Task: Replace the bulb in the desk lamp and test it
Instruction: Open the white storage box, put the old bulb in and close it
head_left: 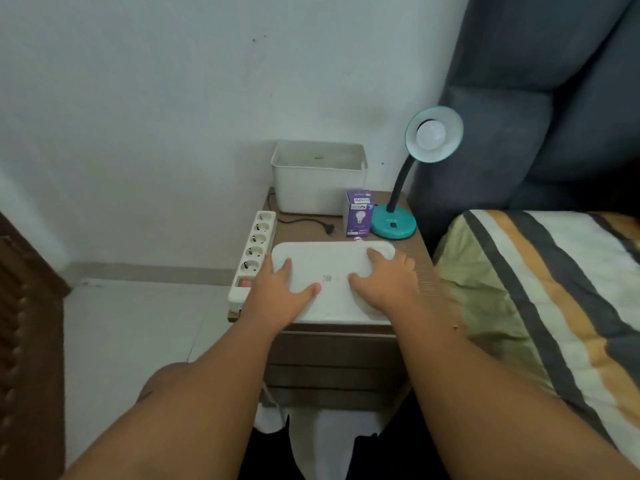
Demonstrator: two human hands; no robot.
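A teal desk lamp [393,223] stands at the back right of the nightstand, its black neck bent up to the round shade [450,143]. A white bulb [431,134] sits in the shade, unlit. Left of the lamp's base stands a purple bulb box [358,213]. The lamp's black plug [328,229] lies loose on the wood, near a white power strip [254,251]. My left hand [278,289] and my right hand [388,282] grip the two sides of a flat white lid [332,268], thumbs on top.
A white open bin [318,178] stands at the back of the brown nightstand [420,271], against the wall. A bed with a striped blanket [536,289] and a grey padded headboard [519,98] lie to the right. Pale floor tiles stretch to the left.
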